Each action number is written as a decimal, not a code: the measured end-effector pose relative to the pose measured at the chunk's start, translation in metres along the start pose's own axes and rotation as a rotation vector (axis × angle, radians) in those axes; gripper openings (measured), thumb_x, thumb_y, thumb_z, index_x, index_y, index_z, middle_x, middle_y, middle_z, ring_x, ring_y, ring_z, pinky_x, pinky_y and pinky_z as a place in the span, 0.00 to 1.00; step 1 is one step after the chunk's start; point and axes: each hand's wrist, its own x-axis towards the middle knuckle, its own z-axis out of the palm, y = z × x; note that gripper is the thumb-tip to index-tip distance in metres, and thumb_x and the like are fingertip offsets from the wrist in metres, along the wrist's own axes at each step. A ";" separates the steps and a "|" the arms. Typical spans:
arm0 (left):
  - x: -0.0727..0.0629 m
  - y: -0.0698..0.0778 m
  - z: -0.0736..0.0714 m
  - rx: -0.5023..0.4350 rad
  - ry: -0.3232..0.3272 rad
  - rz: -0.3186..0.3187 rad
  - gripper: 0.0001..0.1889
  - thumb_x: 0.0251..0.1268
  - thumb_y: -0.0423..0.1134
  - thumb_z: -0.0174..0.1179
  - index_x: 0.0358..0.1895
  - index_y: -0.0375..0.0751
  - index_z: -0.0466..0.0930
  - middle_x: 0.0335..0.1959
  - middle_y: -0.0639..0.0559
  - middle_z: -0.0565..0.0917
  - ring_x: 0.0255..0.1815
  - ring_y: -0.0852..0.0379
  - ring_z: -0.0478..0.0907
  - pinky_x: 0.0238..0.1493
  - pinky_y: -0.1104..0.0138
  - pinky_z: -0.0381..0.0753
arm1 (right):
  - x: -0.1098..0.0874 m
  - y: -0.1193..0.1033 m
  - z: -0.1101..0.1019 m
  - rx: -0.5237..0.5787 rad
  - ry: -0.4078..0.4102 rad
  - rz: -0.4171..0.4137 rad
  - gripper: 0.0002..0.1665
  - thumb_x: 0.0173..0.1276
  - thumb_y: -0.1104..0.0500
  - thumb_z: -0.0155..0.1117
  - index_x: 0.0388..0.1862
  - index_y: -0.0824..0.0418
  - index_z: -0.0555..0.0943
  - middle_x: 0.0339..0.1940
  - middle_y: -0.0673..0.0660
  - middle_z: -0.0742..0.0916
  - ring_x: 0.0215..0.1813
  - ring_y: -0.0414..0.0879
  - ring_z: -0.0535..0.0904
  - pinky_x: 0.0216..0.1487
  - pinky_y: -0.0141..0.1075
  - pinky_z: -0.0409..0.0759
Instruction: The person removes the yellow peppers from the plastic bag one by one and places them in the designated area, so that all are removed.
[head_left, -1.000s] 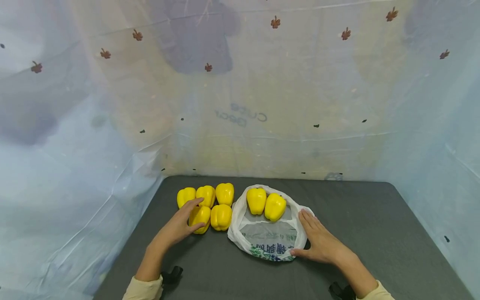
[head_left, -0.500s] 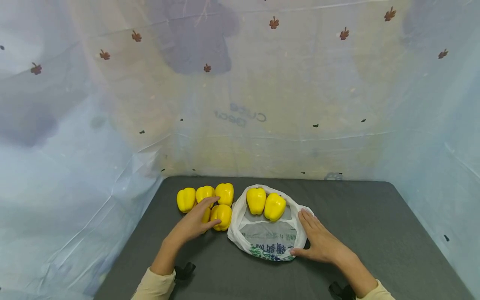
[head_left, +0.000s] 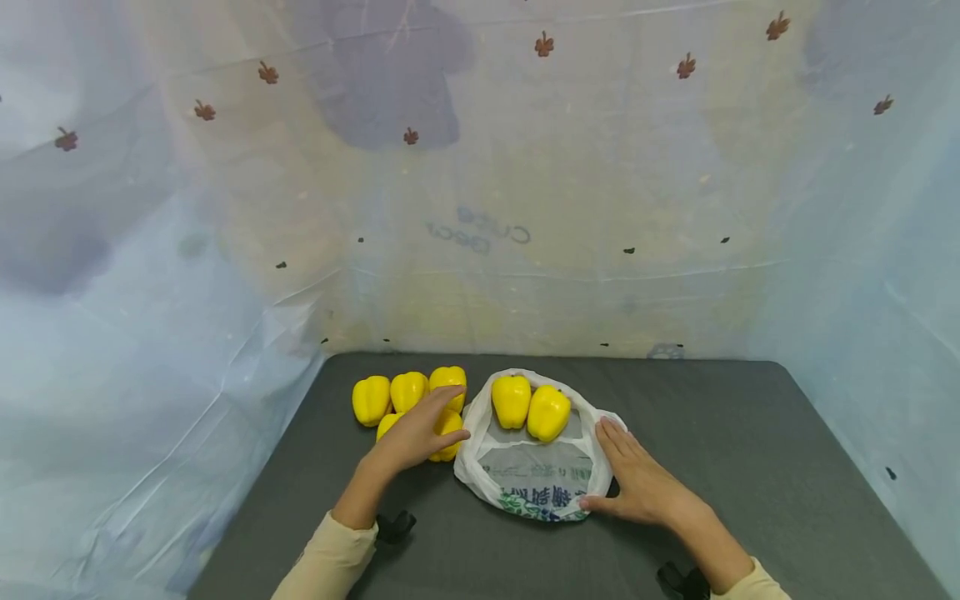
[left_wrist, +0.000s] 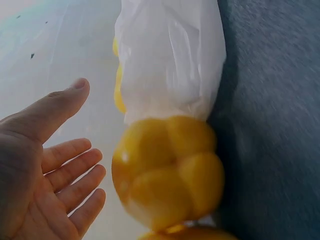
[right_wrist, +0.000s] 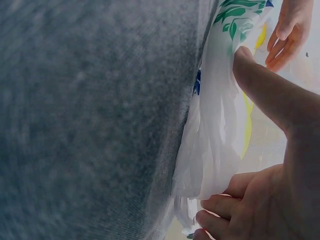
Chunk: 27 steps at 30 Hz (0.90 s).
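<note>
My left hand (head_left: 416,429) hovers with thumb and fingers spread over a yellow bell pepper (head_left: 447,421), just left of a white plastic bag (head_left: 467,457). In the left wrist view that pepper (left_wrist: 167,175) sits against the bag's side, and a gap separates it from the hand (left_wrist: 50,170). The bag lies with its mouth open upward. Two bell peppers, one (head_left: 511,402) beside the other (head_left: 549,414), rest inside at the far side. My right hand (head_left: 637,482) touches the bag's right rim with extended fingers; in the right wrist view its thumb presses the plastic (right_wrist: 220,125).
Several more yellow bell peppers stand in two rows left of the bag, one (head_left: 371,401) at the far left end and another (head_left: 447,379) at the back; my left hand partly covers some. The dark grey table (head_left: 735,450) backs onto a pale hanging sheet (head_left: 585,208).
My left hand has moved right across the front row of peppers, toward the bag, staying spread. The right hand, the bag and the peppers have kept their places.
</note>
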 end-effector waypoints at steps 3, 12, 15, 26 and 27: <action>0.009 0.004 0.004 0.011 -0.016 0.010 0.42 0.74 0.52 0.71 0.84 0.43 0.64 0.82 0.45 0.68 0.82 0.44 0.66 0.80 0.45 0.69 | 0.000 0.001 0.000 -0.002 0.000 -0.001 0.77 0.60 0.27 0.79 0.86 0.74 0.53 0.87 0.72 0.58 0.87 0.68 0.52 0.84 0.66 0.52; 0.030 0.013 0.016 0.047 -0.039 0.048 0.43 0.73 0.50 0.72 0.84 0.41 0.62 0.82 0.44 0.68 0.82 0.43 0.65 0.81 0.46 0.68 | 0.000 0.002 0.000 -0.002 -0.001 -0.003 0.77 0.60 0.27 0.78 0.86 0.75 0.52 0.88 0.72 0.57 0.87 0.69 0.52 0.85 0.66 0.52; 0.036 0.016 0.020 0.061 -0.038 0.052 0.44 0.73 0.50 0.73 0.84 0.40 0.62 0.82 0.44 0.68 0.82 0.43 0.66 0.80 0.46 0.69 | 0.000 0.002 0.000 -0.002 0.000 -0.003 0.77 0.60 0.27 0.78 0.86 0.75 0.52 0.87 0.73 0.57 0.87 0.69 0.52 0.84 0.66 0.52; 0.052 0.024 0.035 0.167 -0.079 0.051 0.50 0.72 0.56 0.72 0.87 0.41 0.55 0.84 0.43 0.63 0.83 0.45 0.65 0.79 0.49 0.71 | -0.001 0.003 0.002 0.010 -0.004 -0.008 0.77 0.61 0.27 0.77 0.86 0.75 0.52 0.88 0.73 0.56 0.87 0.69 0.51 0.84 0.66 0.51; 0.054 0.024 0.036 0.175 -0.078 0.052 0.50 0.72 0.56 0.72 0.87 0.41 0.55 0.85 0.43 0.63 0.83 0.45 0.64 0.79 0.50 0.71 | -0.001 0.003 0.002 0.008 -0.004 -0.008 0.77 0.61 0.27 0.77 0.86 0.75 0.52 0.88 0.73 0.56 0.87 0.69 0.51 0.84 0.66 0.52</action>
